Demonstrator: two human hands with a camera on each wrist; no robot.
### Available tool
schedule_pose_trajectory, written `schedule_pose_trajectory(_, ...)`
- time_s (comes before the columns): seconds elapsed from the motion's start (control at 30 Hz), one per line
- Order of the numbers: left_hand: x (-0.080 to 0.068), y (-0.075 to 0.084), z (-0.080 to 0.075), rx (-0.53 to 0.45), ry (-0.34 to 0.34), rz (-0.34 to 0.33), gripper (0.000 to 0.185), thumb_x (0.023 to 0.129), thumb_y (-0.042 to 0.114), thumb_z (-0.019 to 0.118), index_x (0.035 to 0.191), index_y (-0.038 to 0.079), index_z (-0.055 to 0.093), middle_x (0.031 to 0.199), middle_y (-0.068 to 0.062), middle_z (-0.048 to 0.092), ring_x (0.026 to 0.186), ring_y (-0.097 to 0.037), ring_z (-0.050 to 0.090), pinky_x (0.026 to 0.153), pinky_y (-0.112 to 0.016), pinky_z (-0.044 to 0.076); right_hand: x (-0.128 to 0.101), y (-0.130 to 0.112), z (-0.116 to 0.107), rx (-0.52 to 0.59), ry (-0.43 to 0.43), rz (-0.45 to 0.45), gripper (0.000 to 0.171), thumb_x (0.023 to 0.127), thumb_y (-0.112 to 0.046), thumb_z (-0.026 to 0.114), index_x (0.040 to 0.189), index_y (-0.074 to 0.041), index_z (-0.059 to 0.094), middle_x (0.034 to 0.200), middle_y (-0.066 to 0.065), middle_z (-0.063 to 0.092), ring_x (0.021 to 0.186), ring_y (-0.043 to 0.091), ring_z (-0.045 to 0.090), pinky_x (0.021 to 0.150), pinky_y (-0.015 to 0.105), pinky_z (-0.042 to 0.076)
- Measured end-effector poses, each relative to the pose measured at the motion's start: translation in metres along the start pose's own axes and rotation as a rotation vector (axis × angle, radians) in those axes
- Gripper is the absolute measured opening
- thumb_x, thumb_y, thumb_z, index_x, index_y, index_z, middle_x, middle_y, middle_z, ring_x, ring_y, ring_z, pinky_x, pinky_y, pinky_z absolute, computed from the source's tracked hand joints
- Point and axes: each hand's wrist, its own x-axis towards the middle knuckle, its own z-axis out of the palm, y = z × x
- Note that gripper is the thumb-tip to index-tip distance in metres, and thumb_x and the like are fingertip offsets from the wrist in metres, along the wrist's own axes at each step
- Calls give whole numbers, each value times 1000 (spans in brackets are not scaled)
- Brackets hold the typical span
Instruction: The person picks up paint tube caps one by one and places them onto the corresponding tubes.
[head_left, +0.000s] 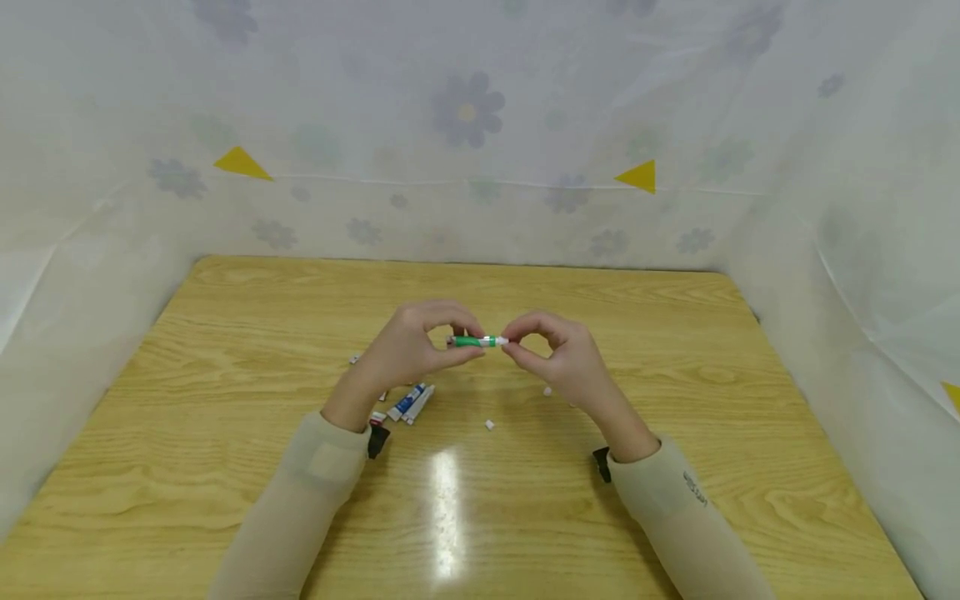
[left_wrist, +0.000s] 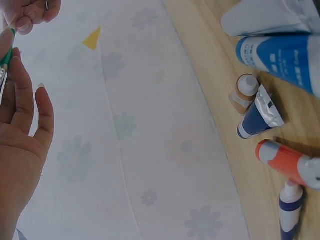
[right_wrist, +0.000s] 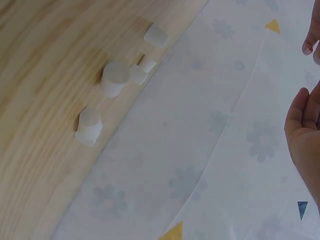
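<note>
In the head view a small green-and-white tube point(head_left: 470, 342) lies level above the middle of the table. My left hand point(head_left: 408, 343) holds its body between thumb and fingertips. At the tube's right end, my right hand point(head_left: 564, 357) pinches the white cap point(head_left: 503, 341) with thumb and index finger. The cap is mostly covered by those fingertips, and whether it is screwed on or loose I cannot tell. The left wrist view catches only a sliver of green between the left hand's fingers point(left_wrist: 20, 80); in the right wrist view the tube is out of sight.
Several tubes lie left of the hands, among them a blue one point(left_wrist: 280, 60), a navy one point(left_wrist: 257, 117) and a red-orange one point(left_wrist: 282, 160). Several loose white caps point(right_wrist: 115, 79) sit on the wooden table point(head_left: 525, 517) under the right hand. Flowered sheeting point(head_left: 360, 108) encloses the table.
</note>
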Motion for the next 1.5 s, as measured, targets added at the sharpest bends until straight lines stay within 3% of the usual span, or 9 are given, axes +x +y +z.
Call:
schedule_pose_trajectory(0.33,0,3,2,-13,5,28,17,84,7,85,98,10,78,95,-2,76,79,-9,61,70,-27,55,0,3,-1,-37,-4,11,11,93,1,73,100,-6,74,99,10,76,90,6,68,86,24,58)
schedule_pose_trajectory(0.6,0,3,2,-17,0,19,18,83,5,86,98,10,78,96,-2,76,79,-10,61,70,-30,56,1,5,0,-128,20,-156,18,89,6,75,100,-9,73,97,9,75,87,12,69,83,23,57)
schedule_pose_trajectory(0.77,0,2,2,-17,0,10,18,84,6,85,99,10,78,95,-3,76,79,-10,61,70,-31,56,1,4,0,-134,25,-195,18,87,7,77,98,-7,73,99,10,75,88,15,70,83,21,57)
schedule_pose_trajectory(1.07,0,5,1,-3,23,20,15,85,9,85,99,10,78,95,-3,77,78,-10,62,70,-26,55,2,2,1,-135,45,-172,17,87,6,77,99,-7,75,94,8,76,85,12,69,81,25,59)
schedule_pose_trajectory(1.5,1,3,4,11,45,30,18,82,5,86,97,10,78,95,-2,77,76,-8,62,67,-32,57,1,0,-2,-140,38,-105,14,90,2,76,100,-7,75,97,6,76,87,8,68,81,28,59)
